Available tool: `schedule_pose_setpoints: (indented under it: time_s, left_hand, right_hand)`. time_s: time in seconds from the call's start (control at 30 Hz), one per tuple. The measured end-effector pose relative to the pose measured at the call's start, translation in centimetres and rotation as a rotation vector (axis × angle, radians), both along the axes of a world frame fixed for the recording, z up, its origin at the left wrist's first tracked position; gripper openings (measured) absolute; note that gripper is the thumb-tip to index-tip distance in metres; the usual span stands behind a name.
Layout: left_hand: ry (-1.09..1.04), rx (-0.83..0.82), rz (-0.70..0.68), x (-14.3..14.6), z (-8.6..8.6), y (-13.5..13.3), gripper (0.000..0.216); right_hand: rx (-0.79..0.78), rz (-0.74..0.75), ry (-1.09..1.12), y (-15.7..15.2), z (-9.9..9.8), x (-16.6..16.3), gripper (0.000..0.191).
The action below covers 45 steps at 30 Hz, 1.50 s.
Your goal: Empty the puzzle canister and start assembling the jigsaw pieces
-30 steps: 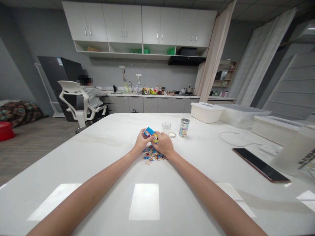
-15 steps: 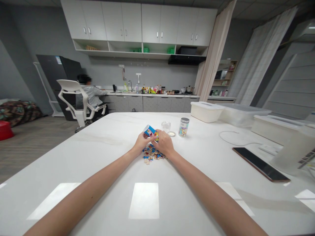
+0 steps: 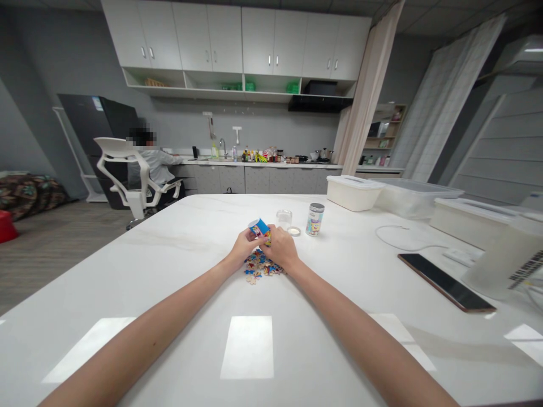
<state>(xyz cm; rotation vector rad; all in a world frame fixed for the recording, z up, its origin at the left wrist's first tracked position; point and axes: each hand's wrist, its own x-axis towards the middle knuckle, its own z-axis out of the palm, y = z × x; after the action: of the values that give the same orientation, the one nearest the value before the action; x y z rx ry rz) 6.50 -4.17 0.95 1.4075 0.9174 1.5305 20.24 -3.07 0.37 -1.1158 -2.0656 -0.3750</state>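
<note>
My left hand is closed on the left end of a curled blue printed sheet with cartoon figures and a pale back. The fingers of my right hand are wrapped over the sheet's right end, hiding much of it. Both hands hold it just above a pile of small jigsaw puzzle pieces, blue, red and tan, on the white table. Behind my right hand stands a clear jar, with a round lid lying beside it. A printed canister with a grey lid stands upright to the right.
Lidded white box and clear bin stand at the table's back right. A phone, a white cable and a translucent container lie or stand at the right. A person sits on a white chair beyond the table.
The curled sheet has tilted slightly in my hands, its printed side turning a little. Otherwise the whole view has shifted slightly left; both hands keep their hold.
</note>
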Motion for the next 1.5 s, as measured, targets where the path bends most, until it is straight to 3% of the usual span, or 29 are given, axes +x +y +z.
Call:
schedule_pose_setpoints:
  time_s: [0.5, 0.93, 1.33, 1.5]
  left_hand:
    - [0.06, -0.007, 0.063, -0.4, -0.1, 0.2, 0.044]
    - [0.089, -0.014, 0.038, -0.4, 0.0, 0.1, 0.044]
    - [0.001, -0.024, 0.066, -0.2, 0.3, -0.1, 0.045]
    - [-0.047, 0.036, 0.096, -0.1, 0.0, 0.3, 0.057]
  right_hand:
    - [-0.074, -0.016, -0.011, -0.6, 0.6, 0.0, 0.03]
    - [-0.086, -0.053, -0.008, -0.6, 0.5, 0.1, 0.023]
    - [0.074, 0.014, 0.177, 0.2, -0.3, -0.3, 0.037]
    - [0.084, 0.002, 0.295, 0.5, -0.5, -0.4, 0.04]
